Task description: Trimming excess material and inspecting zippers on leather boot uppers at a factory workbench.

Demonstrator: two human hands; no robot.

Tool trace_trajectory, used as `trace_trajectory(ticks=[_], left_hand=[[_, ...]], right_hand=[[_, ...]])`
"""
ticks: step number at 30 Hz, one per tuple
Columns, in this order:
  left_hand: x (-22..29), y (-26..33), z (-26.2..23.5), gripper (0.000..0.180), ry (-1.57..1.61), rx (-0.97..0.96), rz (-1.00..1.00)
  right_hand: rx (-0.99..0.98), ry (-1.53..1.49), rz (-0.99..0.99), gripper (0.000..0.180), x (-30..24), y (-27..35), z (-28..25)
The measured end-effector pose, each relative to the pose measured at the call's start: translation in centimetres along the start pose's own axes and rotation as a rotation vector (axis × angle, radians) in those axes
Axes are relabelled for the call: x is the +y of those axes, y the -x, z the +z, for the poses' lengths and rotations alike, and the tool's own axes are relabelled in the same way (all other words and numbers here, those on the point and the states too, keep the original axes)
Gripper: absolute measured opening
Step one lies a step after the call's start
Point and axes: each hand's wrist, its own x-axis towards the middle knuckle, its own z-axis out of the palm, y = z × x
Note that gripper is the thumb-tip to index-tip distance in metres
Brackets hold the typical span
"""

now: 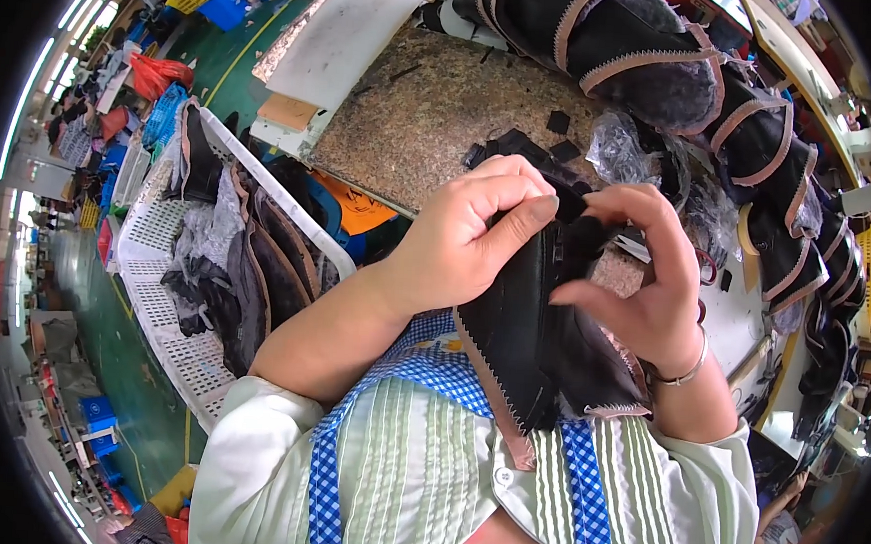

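A black leather boot upper with a zigzag-cut pinkish-tan edge and dark lining lies against my chest, its narrow top reaching the bench. My left hand pinches the far end of this upper, thumb bent over the top. My right hand curves around the other side. Its fingertips rest on the black material at the far end, and its thumb lies apart along the upper's side. What exactly sits between the fingertips is partly hidden. Behind my hands, small black scraps are scattered on the bench.
A speckled brown work board covers the bench, with a white sheet at its far left. To the left a white perforated basket holds several uppers. Piled fur-lined uppers line the far right, beside crumpled clear plastic.
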Motion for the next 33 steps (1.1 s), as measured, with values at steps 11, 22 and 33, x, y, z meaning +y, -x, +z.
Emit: trace_trajectory(ticks=[11, 22, 33], left_hand=[[-1.1, -0.2, 0.5, 0.028, 0.089, -0.092, -0.082], [0.3, -0.2, 0.7, 0.027, 0.053, -0.048, 0.021], [1.0, 0.5, 1.2, 0.025, 0.025, 0.053, 0.032]], right_hand=[[-0.327, 0.439, -0.424, 0.038, -1.1, -1.6, -1.9], [-0.051, 0.416, -0.578, 0.027, -0.1, -1.1, -0.7], [0.132, 0.638, -0.630, 0.031, -0.7, 2.1, 0.4]])
